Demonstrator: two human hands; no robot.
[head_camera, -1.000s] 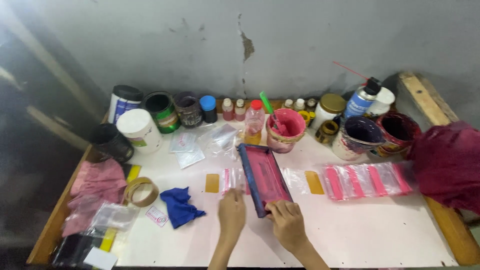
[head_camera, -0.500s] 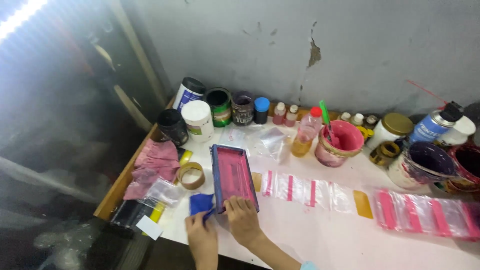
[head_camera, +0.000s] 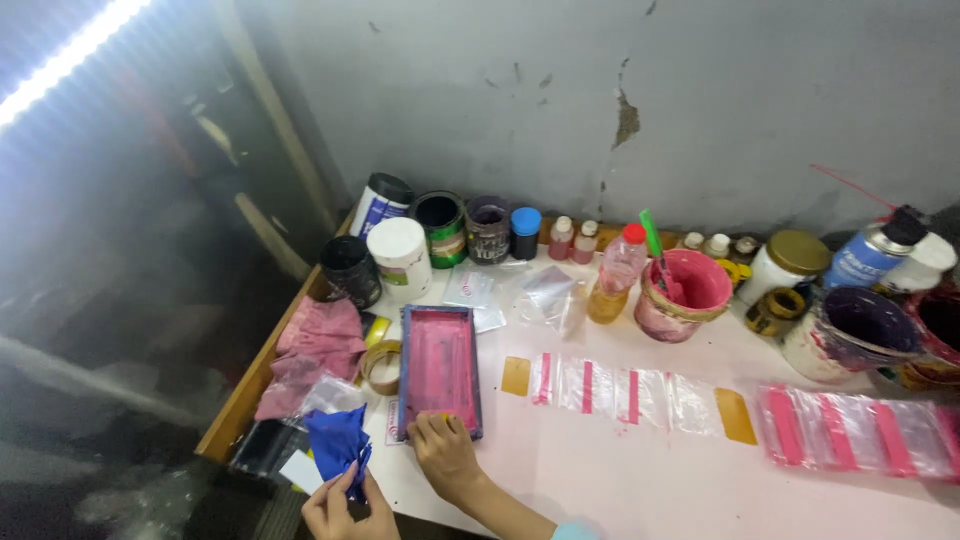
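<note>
Blue cloth (head_camera: 336, 443) now lifted, rectangular pink-stained frame (head_camera: 440, 370)

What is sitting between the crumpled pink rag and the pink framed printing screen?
A roll of brown tape lies flat there, beside the pink rag and touching the framed screen, seen in the head view.

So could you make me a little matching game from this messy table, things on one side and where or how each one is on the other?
Things:
1. blue cloth
2. pink-inked frame
3. pink bucket
4. tape roll

Places or states:
A. has a green-handled tool standing in it
B. pinched in the left hand
C. lies just left of the frame
D. lies flat, the right hand on its near edge

Pairs: 1-B, 2-D, 3-A, 4-C
</note>
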